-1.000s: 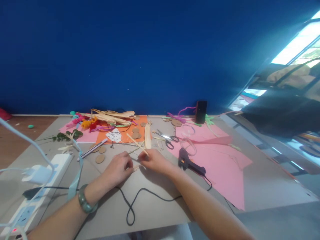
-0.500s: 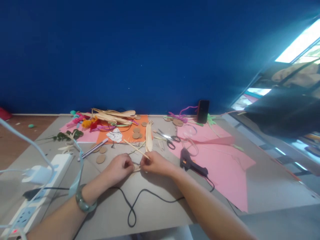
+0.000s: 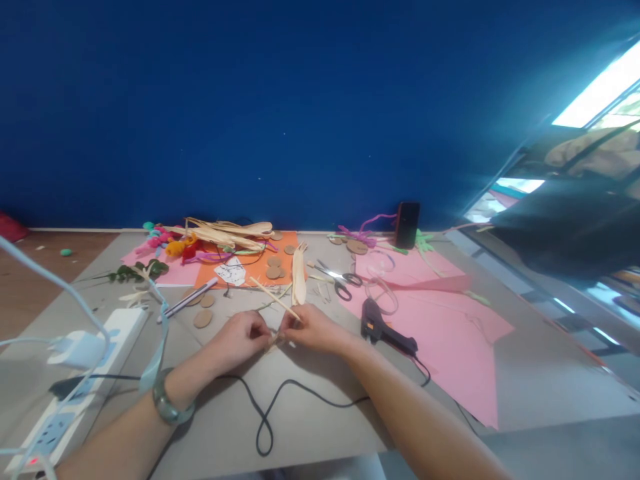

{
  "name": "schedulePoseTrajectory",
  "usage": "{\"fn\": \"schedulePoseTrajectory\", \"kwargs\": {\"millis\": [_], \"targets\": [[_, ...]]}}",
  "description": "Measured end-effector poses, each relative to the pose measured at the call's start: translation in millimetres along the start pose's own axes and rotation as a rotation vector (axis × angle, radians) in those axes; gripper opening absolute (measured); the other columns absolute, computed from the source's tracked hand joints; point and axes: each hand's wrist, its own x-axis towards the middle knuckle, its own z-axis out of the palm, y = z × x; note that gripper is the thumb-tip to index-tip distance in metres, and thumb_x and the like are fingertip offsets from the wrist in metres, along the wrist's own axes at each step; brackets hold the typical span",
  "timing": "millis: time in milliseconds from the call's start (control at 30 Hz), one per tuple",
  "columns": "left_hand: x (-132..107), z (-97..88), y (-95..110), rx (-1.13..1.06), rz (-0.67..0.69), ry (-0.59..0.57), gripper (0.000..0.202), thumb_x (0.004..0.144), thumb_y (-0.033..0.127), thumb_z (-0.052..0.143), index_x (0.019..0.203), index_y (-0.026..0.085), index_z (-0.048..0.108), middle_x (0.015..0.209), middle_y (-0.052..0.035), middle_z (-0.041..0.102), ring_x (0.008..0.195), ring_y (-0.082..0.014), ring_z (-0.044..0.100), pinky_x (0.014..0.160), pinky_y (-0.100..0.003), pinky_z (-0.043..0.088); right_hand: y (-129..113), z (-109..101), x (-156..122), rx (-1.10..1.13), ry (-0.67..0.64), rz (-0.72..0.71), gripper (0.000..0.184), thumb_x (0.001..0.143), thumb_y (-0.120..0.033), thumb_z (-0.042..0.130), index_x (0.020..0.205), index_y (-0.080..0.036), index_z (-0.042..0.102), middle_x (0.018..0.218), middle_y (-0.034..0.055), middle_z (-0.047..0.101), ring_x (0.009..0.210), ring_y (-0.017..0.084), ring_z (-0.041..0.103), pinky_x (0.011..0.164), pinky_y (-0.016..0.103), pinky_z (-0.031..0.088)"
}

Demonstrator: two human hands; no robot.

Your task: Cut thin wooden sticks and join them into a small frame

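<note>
My left hand [image 3: 239, 338] and my right hand [image 3: 311, 328] meet at the middle of the grey table [image 3: 310, 413], fingers pinched together on a small tan straw piece [image 3: 273, 341]. A thin straw strip [image 3: 273, 298] rises up and to the left from my right hand's fingers. A green bracelet [image 3: 166, 408] circles my left wrist. A black glue gun [image 3: 384, 328] lies just right of my right hand, and its black cord [image 3: 280, 397] loops under my forearms.
Scissors [image 3: 336, 280], brown card discs [image 3: 203, 318], a pen [image 3: 187, 299] and a heap of straw and coloured pipe cleaners [image 3: 210, 239] lie beyond the hands on orange and pink paper [image 3: 450, 327]. A white power strip [image 3: 75, 380] sits at left, a dark phone [image 3: 406, 225] against the blue wall.
Both hands have drawn closer together around the small straw piece. The view has shifted slightly; the glue gun and the other items stay put.
</note>
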Motion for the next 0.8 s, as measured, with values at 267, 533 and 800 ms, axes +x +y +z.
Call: {"fn": "schedulePoseTrajectory", "kwargs": {"millis": [267,533,800], "targets": [[-1.8,-0.2,9.4,-0.207,-0.043,-0.022,0.026,0.071,0.038,0.063,0.075,0.013,0.072,0.068,-0.0055,0.067,0.062,-0.0165,0.058,0.057,-0.025,0.042,-19.6,-7.9,-7.3,0.106,0.000,0.071,0.009,0.074,-0.020,0.056,0.071,-0.014,0.062,0.059,-0.0028,0.056,0.053,0.007,0.046,0.049,0.016,0.035],[-3.1,0.3,15.0,-0.616,-0.187,-0.081,0.026,0.067,0.034,0.070,0.077,0.010,0.068,0.056,-0.0020,0.060,0.049,-0.0104,0.051,0.048,-0.021,0.038,-22.4,-8.1,-7.1,0.113,0.075,0.087,0.008,0.076,-0.021,0.054,0.072,-0.015,0.057,0.059,-0.0041,0.051,0.051,0.007,0.043,0.048,0.017,0.033],[1.1,-0.8,12.9,-0.808,-0.179,0.116,0.029,0.067,0.038,0.072,0.079,0.012,0.066,0.063,-0.0024,0.063,0.046,-0.0078,0.047,0.044,-0.021,0.038,-15.3,-8.0,-5.8,-0.030,0.159,0.008,0.034,0.093,-0.045,0.031,0.073,-0.019,0.044,0.063,-0.0033,0.047,0.059,0.012,0.045,0.056,0.023,0.036]]}}
